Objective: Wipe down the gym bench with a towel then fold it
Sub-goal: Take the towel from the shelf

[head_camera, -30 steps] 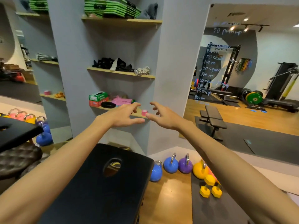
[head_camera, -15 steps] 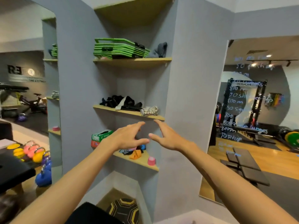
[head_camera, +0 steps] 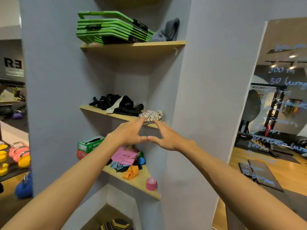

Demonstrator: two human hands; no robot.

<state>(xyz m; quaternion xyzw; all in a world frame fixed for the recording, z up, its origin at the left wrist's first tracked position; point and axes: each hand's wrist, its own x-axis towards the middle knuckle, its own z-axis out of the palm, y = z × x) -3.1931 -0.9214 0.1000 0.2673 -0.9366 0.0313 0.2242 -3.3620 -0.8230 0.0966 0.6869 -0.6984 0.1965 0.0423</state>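
Towel (head_camera: 151, 116), white with a dark crackle pattern, lies bunched at the right end of the middle shelf (head_camera: 116, 115) in a grey wall niche, just beside a heap of black straps (head_camera: 116, 103). Left hand (head_camera: 128, 135) and right hand (head_camera: 166, 137) are both raised in front of that shelf, thumbs meeting tip to tip below it. Fingers of both hands are spread and released, grasping nothing; the left forefinger tip reaches the towel's lower left edge and the right forefinger tip its lower right edge. Whether they actually touch the cloth cannot be told.

Top shelf (head_camera: 132, 44) carries a stack of green mats (head_camera: 109, 30) and a grey cloth (head_camera: 167, 30). Bottom shelf (head_camera: 141, 185) carries a green box (head_camera: 90, 143), pink cloth (head_camera: 124, 155), an orange band (head_camera: 131, 171) and a pink tape roll (head_camera: 151, 184) near its front edge. Kettlebells (head_camera: 20, 156), yellow, pink and blue, stand on the floor at far left. A mirror (head_camera: 274, 113) with handwriting on it occupies the right wall.
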